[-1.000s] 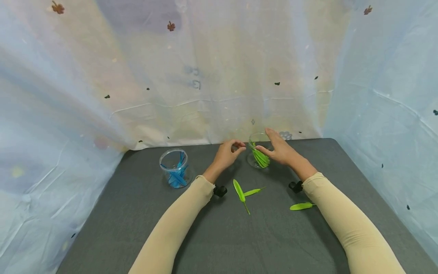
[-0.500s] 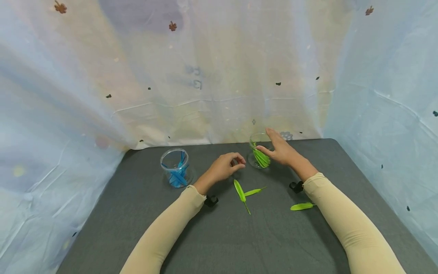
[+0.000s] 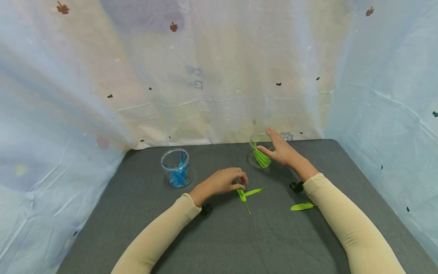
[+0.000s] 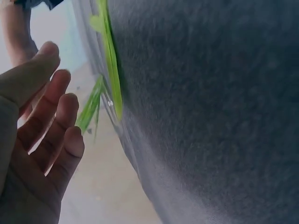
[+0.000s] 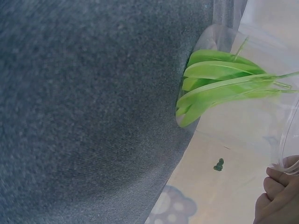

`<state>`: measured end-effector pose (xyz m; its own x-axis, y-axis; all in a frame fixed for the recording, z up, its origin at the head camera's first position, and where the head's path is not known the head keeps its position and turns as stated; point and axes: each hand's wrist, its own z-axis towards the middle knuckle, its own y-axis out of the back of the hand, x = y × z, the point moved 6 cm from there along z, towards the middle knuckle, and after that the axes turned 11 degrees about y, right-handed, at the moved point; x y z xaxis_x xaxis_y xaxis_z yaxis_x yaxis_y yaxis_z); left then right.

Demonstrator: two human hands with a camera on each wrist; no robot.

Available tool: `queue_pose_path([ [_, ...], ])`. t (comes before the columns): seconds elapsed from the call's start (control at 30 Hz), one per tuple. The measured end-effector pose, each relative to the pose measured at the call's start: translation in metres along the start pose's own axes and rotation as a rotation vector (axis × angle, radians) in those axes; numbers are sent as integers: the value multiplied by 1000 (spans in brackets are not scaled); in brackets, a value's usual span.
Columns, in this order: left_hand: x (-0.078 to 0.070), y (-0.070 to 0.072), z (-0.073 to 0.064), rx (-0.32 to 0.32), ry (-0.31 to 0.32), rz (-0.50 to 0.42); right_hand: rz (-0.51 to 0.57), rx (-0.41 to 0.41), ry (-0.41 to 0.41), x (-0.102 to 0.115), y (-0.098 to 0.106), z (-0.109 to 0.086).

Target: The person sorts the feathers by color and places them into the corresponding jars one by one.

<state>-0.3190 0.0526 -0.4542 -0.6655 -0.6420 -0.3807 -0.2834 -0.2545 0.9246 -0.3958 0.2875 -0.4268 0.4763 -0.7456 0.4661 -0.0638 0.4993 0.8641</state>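
Observation:
My left hand [image 3: 224, 182] hovers over a bright green leaf-shaped piece [image 3: 242, 196] with a thin stem, covering its far tip in the head view. In the left wrist view, the loosely bent fingers [image 4: 70, 107] hold nothing, and the long green piece [image 4: 111, 60] lies beside them on the cloth. Another green piece [image 3: 254, 191] crosses close to the first. My right hand [image 3: 281, 149] holds a clear jar [image 3: 254, 161] by the rim, thumb in front and fingers behind. Inside it, several green pieces [image 5: 224, 84] lean together, stems up.
To the left stands a second clear jar [image 3: 165, 161] with blue strip-like pieces [image 3: 178, 177] inside. One more green piece [image 3: 302, 206] lies near the right forearm. A dark grey cloth [image 3: 212, 239] covers the table, and a patterned curtain [image 3: 219, 76] hangs behind it.
My left hand has come away from the jar, moving toward me and down over the loose green pieces. The right hand has stayed at the jar's rim.

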Motion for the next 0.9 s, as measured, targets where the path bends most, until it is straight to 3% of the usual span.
queue_pose_path([
  [0.33, -18, -15, -11, 83, -89, 98, -2, 2, 0, 1, 1, -1],
  [0.63, -28, -23, -11, 91, -198, 162, -5, 6, -3, 1, 1, -2],
  [0.9, -29, -31, -7, 125, -180, 230, 2, -4, -1, 2, 1, -2],
])
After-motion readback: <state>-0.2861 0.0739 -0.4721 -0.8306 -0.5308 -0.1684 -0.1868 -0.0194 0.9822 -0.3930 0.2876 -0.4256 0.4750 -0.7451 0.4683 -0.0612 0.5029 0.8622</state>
